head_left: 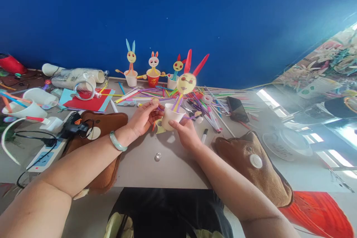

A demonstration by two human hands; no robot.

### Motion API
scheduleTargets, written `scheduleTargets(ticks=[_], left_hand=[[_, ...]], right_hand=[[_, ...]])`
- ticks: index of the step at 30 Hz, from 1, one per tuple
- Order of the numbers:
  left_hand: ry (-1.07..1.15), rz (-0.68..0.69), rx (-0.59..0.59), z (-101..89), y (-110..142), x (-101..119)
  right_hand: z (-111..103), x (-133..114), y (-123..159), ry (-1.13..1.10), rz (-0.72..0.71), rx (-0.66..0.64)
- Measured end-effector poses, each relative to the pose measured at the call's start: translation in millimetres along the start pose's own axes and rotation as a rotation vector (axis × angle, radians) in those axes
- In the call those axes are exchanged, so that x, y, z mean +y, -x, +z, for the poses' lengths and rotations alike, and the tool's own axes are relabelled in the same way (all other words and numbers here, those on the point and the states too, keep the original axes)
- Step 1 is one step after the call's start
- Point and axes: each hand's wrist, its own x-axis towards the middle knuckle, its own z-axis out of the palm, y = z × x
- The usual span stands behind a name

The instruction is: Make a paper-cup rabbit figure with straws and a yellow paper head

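In the head view a white paper cup [169, 117] is tilted a little above the table, with my right hand [187, 132] wrapped round its lower right side. A round yellow paper face [186, 83] with red ears stands out of the cup on purple and yellow straws [177, 103]. My left hand [146, 116], a pale green bangle on its wrist, pinches a purple straw arm at the cup's left side. Another purple straw [192, 116] with a small white round end sticks out to the right.
Behind stand three finished-looking cup figures, one in a red cup [153, 80]. Loose straws, markers [213, 118], scissors [192, 108] and a phone [237, 109] cover the table's back. Brown pouches [251, 163] flank my arms; a power strip [46, 156] lies left. Stacked cups [75, 78] lie further back.
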Motion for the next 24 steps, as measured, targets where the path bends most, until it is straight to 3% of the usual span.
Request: scheduleTargets(ticks=[10,24], left_hand=[[0.028,-0.016,0.009,3.4,2.9,1.2],[0.082,-0.006,-0.034,1.8,1.5,-1.2]], right_hand=[[3.5,0.4,4.5,0.066,-0.072,0.036],[6.0,-1.0,6.2,0.066,-0.062,0.057]])
